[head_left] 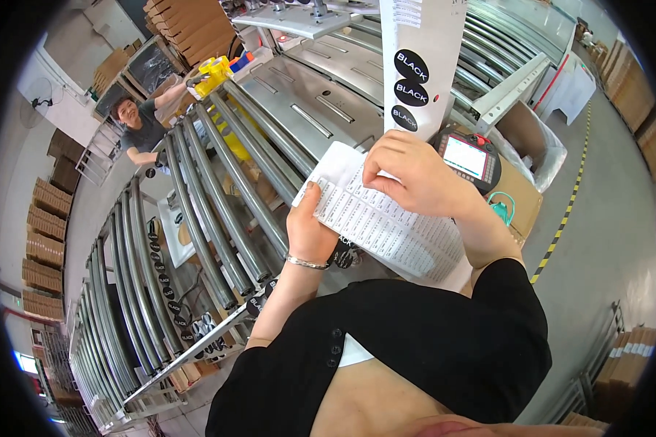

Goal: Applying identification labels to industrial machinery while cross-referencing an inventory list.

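Note:
A white sheet of small printed labels (408,237) lies spread in front of my chest, several rows of print facing up. My left hand (312,231) grips its left edge, thumb on top and the other fingers hidden beneath. Over the upper part of the sheet, my right hand (413,177) is closed, its fingers curled inward and the thumb and fingertips pressed together. Whatever sits in that pinch is too small or hidden to make out. The sheet's lower right part reaches under my right forearm.
A roller conveyor (229,193) runs along the left. Ahead stands a white post (424,51) with black oval stickers; right of it is a handheld control panel (468,156). Across the rollers, another person (144,135) reaches to a yellow device (215,71). Cardboard stacks (47,237) line the left.

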`<state>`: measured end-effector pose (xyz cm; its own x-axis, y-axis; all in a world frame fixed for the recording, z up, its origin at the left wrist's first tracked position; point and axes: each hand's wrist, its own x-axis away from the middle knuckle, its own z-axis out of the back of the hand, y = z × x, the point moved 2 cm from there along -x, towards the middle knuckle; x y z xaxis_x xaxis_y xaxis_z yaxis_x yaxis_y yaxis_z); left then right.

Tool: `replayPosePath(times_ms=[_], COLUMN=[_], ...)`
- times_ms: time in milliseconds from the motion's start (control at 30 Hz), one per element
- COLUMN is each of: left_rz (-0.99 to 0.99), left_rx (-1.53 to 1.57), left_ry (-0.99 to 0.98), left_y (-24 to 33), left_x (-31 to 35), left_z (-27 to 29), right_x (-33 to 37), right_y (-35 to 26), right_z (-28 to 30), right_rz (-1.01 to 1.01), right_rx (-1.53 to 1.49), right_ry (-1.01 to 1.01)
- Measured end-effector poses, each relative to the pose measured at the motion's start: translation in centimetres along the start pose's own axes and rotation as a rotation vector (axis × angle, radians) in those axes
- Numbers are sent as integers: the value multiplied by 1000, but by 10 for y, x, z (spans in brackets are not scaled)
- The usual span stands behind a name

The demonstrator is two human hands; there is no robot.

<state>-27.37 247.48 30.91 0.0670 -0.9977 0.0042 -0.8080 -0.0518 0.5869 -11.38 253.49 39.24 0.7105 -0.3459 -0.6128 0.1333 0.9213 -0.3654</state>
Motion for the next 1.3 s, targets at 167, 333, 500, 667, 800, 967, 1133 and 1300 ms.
replayPosePath(times_ms=[167,333,500,667,800,967,1133,1300], left_rz=[-21,4,-22,-26,-35,-34,-47,-86], left_rx=[-3,6,6,-14,-52,-69,-59,-29], left_ry=[14,31,47,43,51,53,21,22], left_y=[-1,-3,1,2,2,1,5,11], left_x=[-3,0,2,0,-2,-2,2,-1], left_z=[5,9,10,11,15,17,9,13], right_x=[-20,-45,-57,-65,-69,-71,-57,-29], right_y=[90,167,191,197,196,197,201,134], right_z=[37,59,54,48,48,52,48,26], right_rz=[-417,-566,-631,-641,-644,-712,-613,-535], right_rx=[-244,108,152,126,146,233,569,-159], right_ry=[616,1016,1048,1047,1052,1050,1150,738])
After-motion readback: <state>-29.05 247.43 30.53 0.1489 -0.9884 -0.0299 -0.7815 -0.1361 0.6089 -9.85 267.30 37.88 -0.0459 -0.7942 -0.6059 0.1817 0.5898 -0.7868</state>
